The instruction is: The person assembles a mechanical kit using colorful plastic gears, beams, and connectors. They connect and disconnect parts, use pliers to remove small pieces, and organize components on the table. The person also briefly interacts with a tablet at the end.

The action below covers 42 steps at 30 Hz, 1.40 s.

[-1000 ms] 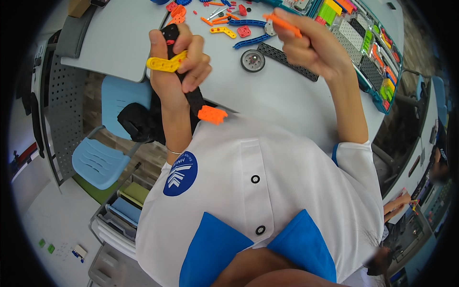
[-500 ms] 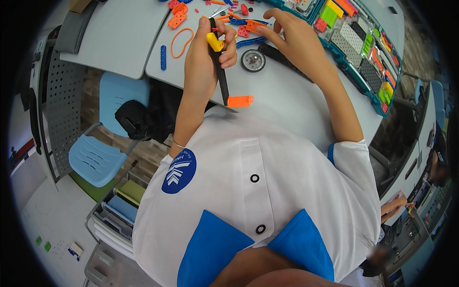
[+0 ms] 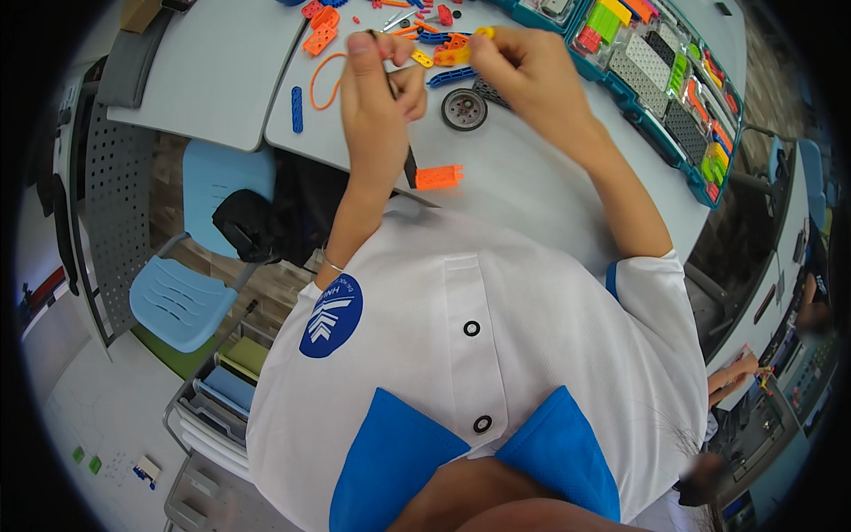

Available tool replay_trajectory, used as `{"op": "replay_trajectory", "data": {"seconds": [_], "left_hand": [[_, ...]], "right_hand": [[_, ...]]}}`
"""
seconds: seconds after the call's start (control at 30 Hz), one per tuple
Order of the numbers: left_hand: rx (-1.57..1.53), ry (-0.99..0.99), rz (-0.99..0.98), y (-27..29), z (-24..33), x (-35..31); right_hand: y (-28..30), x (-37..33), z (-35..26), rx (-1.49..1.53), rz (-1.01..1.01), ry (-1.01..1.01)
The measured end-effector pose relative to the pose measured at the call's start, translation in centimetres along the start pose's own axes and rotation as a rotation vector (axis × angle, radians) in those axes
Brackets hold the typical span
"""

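Observation:
My left hand (image 3: 372,111) is closed round a long black bar (image 3: 410,168), which is mostly hidden behind the fingers and wrist. An orange slotted block (image 3: 440,176) sticks out sideways at the bar's near end. My right hand (image 3: 542,84) pinches a yellow connector piece (image 3: 456,55) between thumb and fingers, a short way right of the left hand. Under and between the hands lie a small yellow strip with holes (image 3: 422,58), a blue beam (image 3: 452,76) and a grey wheel with a black tyre (image 3: 464,109). A black perforated beam (image 3: 490,92) runs partly under my right hand.
At the right, an open teal case (image 3: 620,108) holds sorted coloured building parts. An orange rubber band (image 3: 313,87), a blue perforated beam (image 3: 297,110) and orange brackets (image 3: 320,37) lie on the left of the table. Blue chairs (image 3: 182,301) stand at the lower left.
The yellow piece has come off the black bar in my left hand and is now in my right hand. The right hand, empty before, has closed and moved slightly down and left.

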State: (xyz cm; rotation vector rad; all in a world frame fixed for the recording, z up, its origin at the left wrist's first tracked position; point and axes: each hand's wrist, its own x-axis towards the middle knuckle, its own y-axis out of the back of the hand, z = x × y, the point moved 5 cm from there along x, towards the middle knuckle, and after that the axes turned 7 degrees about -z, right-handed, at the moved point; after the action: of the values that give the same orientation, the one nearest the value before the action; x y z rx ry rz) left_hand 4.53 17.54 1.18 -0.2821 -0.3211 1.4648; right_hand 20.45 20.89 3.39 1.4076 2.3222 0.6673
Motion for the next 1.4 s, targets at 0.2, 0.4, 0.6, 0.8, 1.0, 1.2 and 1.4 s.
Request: {"op": "replay_trajectory", "data": {"seconds": [0.2, 0.4, 0.6, 0.8, 1.0, 1.2, 1.4], "left_hand": [[-0.195, 0.013, 0.017, 2.5, 0.4, 0.6], [-0.413, 0.157, -0.128, 1.0, -1.4, 0.7], [-0.397, 0.218, -0.231, 0.4, -1.7, 0.6], [-0.207, 0.195, -0.165, -1.3, -1.4, 0.3], [-0.121, 0.149, -0.213, -1.7, -1.2, 0.5], [-0.030, 0.297, -0.309, -0.8, -1.9, -0.2], [-0.293, 0.180, -0.072, 0.2, -1.4, 0.4]], "right_hand": [[1.1, 1.0, 3.6, -0.053, -0.045, 0.033], [0.2, 1.7, 5.5, -0.406, 0.026, 0.042], [3.1, 0.9, -1.0, -0.200, -0.216, 0.001], [-0.1, -0.2, -2.1, 0.076, 0.019, 0.216], [-0.5, 0.1, -0.4, 0.294, -0.005, 0.177], [2.2, 0.7, 0.1, 0.354, 0.052, 0.035], [-1.5, -2.2, -2.8, -0.086, -0.240, 0.165]]}}
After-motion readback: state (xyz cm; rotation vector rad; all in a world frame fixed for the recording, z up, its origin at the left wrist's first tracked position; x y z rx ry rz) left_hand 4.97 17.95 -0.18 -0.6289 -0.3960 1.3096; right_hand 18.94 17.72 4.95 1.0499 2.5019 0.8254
